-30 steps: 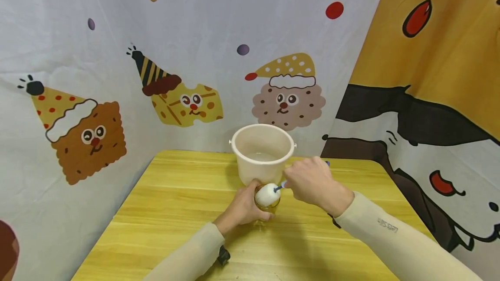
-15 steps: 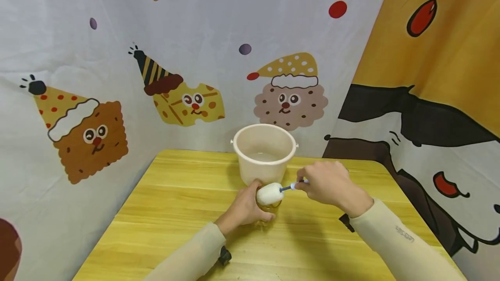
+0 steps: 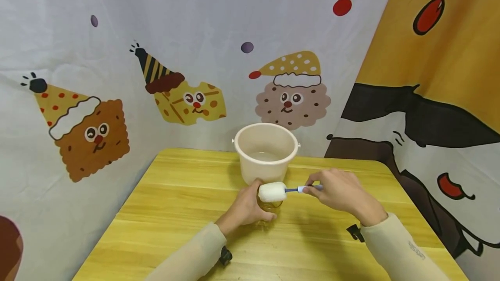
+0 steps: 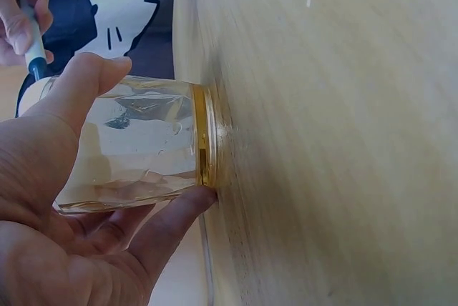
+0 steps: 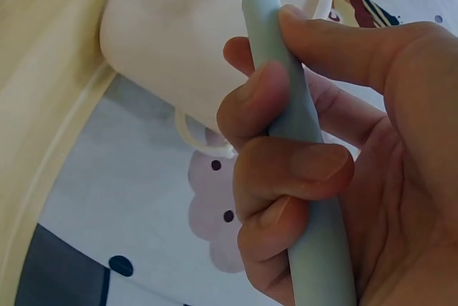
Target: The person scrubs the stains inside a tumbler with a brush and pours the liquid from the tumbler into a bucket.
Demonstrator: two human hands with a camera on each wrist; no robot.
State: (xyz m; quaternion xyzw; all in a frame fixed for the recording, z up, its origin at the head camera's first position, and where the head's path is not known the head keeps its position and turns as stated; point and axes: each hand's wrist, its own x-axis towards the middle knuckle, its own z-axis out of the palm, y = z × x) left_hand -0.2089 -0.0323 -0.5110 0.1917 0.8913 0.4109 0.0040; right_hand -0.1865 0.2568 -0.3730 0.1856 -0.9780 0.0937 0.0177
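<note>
My left hand (image 3: 246, 206) grips an amber clear glass cup (image 4: 147, 152) that stands upright on the table. In the left wrist view its thumb and fingers curl round the cup's side, one fingertip low by the base. My right hand (image 3: 345, 192) holds a sponge cup brush by its pale handle (image 5: 268, 41), the fingers wrapped round it. The brush's white sponge head (image 3: 272, 192) lies nearly level over the cup's mouth, joined to the handle by a thin blue stem. The sponge hides part of the cup's rim in the head view.
A cream bucket (image 3: 263, 168) with a little liquid at the bottom stands just behind the cup. The yellow wood-grain table (image 3: 179, 211) ends at a white cartoon-printed cloth (image 3: 203, 21) at the back. A dark wrist strap (image 3: 225, 256) shows beneath the left sleeve.
My right hand has moved right and slightly down, swinging the brush from slanted into the cup to nearly level across its top. The left hand and cup stay in place.
</note>
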